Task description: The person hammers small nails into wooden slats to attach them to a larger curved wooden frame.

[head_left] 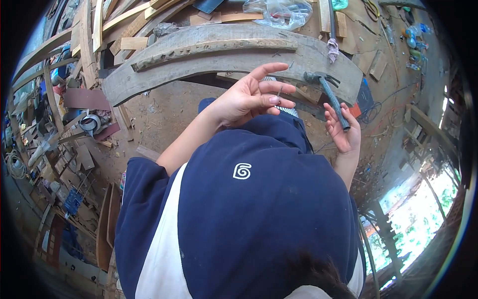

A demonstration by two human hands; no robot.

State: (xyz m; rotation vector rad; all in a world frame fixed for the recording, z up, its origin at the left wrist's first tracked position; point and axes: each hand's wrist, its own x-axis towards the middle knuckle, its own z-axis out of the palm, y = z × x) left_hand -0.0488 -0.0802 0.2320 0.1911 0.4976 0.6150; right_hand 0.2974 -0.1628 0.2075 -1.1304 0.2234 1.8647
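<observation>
My left hand (254, 97) is over the near edge of a large curved wooden board (219, 37). Its thumb and a finger pinch a thin nail (280, 90), while the index finger points out to the right. To the right, a claw hammer (332, 94) has its head over the board's right part. The hammer's handle slants down across the palm of my right hand (344, 130), whose fingers curl loosely on either side of it. A narrow curved strip of wood (214, 50) lies along the top of the board.
Wood offcuts (134, 43) and long planks are piled beyond the board and at left. A clear plastic bag (281, 12) lies at the back. On the left floor is a roll of tape (90, 123). A dark blue box (365, 94) and cables are near my right hand.
</observation>
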